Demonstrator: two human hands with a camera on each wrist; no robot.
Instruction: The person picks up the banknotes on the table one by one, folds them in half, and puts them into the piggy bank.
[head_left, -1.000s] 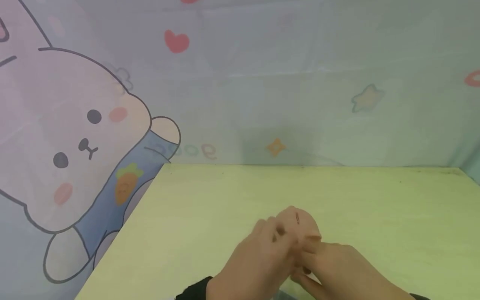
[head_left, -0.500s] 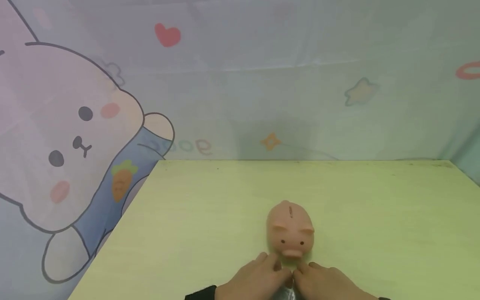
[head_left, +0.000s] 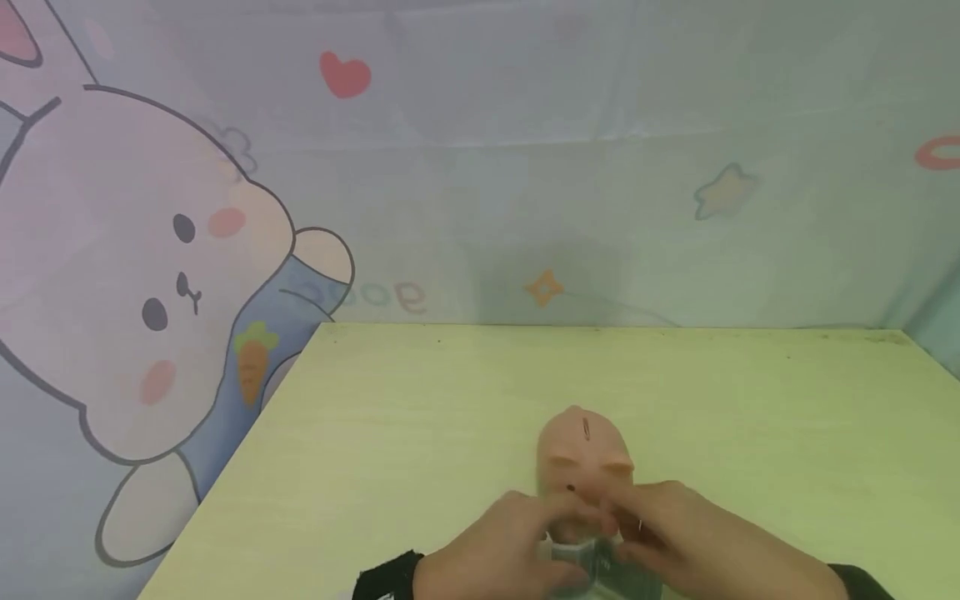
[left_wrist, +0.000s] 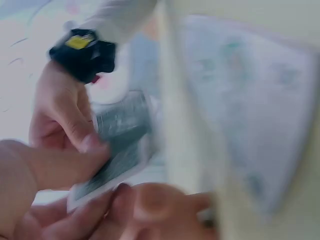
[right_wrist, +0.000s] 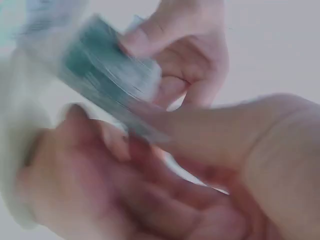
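Presently, a folded banknote (head_left: pixel 592 567) is pinched by left hand (head_left: pixel 502 554) and right hand (head_left: pixel 675 542), just before the piggy bank (head_left: pixel 585 454), apparently to flatten it.

The piggy bank (head_left: pixel 585 454) stood on the tabletop (head_left: pixel 750 433), near its front edge and about midway across. Just in front of it, the left hand (head_left: pixel 510 546) and right hand (head_left: pixel 690 542) met side by side, with a banknote (head_left: pixel 592 567) held between them. Behind the tabletop hung a printed cloth backdrop (head_left: pixel 480 192), which also ran down along its left side.
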